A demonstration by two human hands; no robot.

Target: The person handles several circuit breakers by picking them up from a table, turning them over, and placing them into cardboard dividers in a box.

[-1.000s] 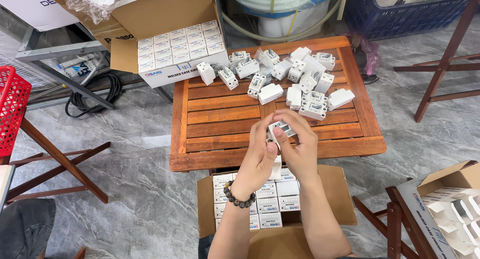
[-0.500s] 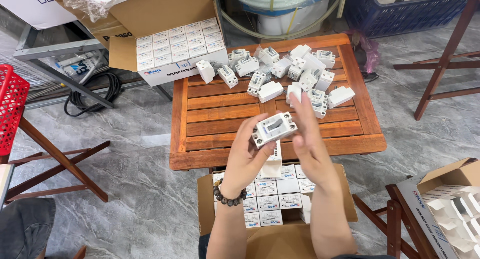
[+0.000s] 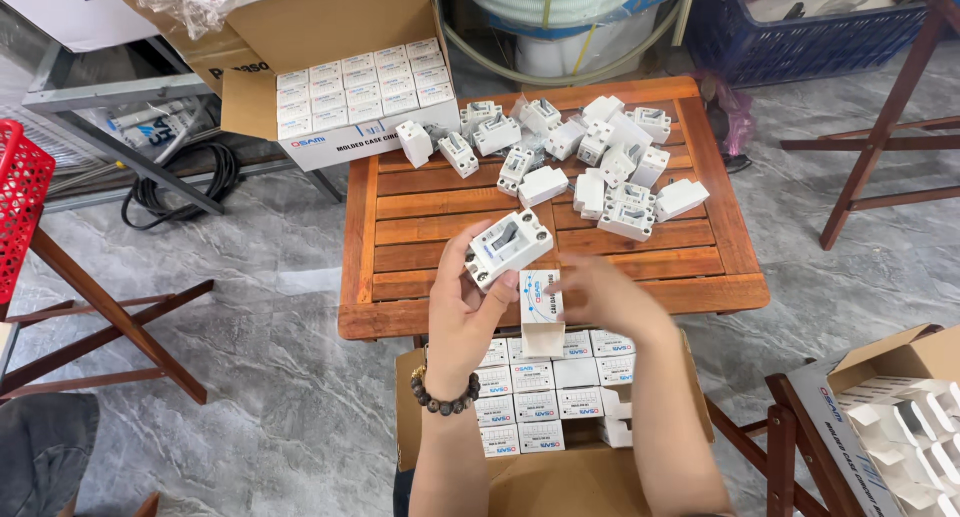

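Above a slatted wooden worktop [image 3: 420, 227], the left hand [image 3: 462, 307] grips a white circuit breaker [image 3: 508, 249] while the right hand [image 3: 600, 299] pinches its small open carton [image 3: 542, 307].

In front of you is a low wooden slatted surface [image 3: 420, 227], reddish brown, standing on a grey marble-patterned floor [image 3: 250, 377]. A loose pile of white circuit breakers [image 3: 590, 162] lies on it from twelve to two o'clock. At eleven o'clock, an open cardboard carton [image 3: 360, 87] of small white boxes overlaps its far corner.
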